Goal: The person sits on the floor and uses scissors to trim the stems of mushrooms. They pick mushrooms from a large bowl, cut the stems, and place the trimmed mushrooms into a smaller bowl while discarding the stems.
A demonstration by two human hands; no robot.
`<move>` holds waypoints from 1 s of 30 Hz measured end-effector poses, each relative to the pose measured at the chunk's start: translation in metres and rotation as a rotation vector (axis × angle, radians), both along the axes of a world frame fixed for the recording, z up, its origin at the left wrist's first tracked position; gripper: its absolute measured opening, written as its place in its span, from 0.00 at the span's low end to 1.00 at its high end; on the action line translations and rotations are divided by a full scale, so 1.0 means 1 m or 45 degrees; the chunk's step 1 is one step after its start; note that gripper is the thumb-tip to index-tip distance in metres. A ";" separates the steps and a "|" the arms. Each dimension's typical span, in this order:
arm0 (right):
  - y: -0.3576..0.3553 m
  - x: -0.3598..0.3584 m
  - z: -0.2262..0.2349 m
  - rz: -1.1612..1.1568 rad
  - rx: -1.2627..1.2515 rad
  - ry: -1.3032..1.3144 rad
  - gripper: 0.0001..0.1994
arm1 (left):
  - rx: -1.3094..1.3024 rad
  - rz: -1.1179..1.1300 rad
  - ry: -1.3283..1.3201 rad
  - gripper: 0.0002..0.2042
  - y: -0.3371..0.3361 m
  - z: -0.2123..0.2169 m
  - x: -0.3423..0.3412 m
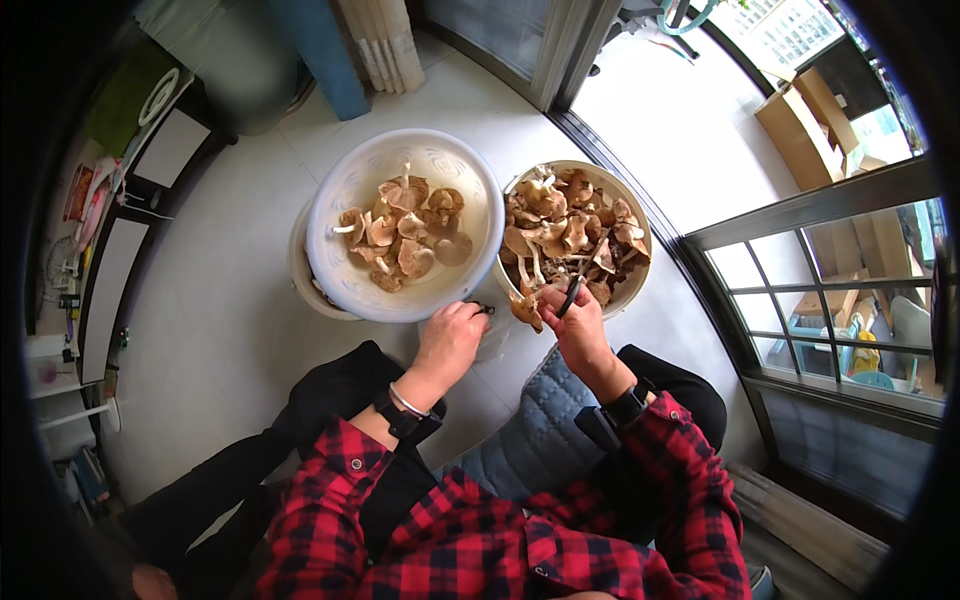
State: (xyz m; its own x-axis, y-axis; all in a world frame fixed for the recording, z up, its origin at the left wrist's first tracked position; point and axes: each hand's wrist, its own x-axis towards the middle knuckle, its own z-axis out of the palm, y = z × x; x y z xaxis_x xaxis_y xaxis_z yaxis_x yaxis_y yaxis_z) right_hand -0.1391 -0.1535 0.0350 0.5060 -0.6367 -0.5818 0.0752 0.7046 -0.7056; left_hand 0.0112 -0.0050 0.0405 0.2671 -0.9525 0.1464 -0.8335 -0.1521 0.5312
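Observation:
My right hand point(578, 325) is closed around a pair of scissors point(569, 297) with black handles, at the near rim of a round basin point(640, 268) heaped with brown mushrooms point(575, 215). The blades point away over the heap. A mushroom point(526, 312) hangs over the rim by my right fingers; whether they touch it I cannot tell. My left hand point(450, 340) is closed just below a wide pale basin point(338, 285). A small dark thing point(487, 309) shows at its fingertips, too small to name. Several tan mushrooms point(410, 225) lie in the pale basin.
Another container point(302, 262) shows beneath the pale basin. Something translucent point(492, 343) lies below my left fingers. A blue quilted cloth point(540, 420) is between my legs. A sliding door track point(625, 180) runs behind the right basin, with a gridded glass panel point(780, 300) at right. Shelves line the left.

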 end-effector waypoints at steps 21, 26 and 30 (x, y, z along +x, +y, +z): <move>0.000 -0.002 -0.002 0.032 -0.058 -0.036 0.06 | -0.450 0.047 -0.006 0.05 -0.021 0.012 -0.006; -0.015 -0.004 -0.011 -0.107 0.149 -0.234 0.06 | -0.182 0.099 -0.097 0.04 -0.019 0.006 -0.002; -0.013 -0.003 -0.015 -0.118 0.211 -0.306 0.05 | -0.347 0.127 0.090 0.07 -0.025 0.005 -0.009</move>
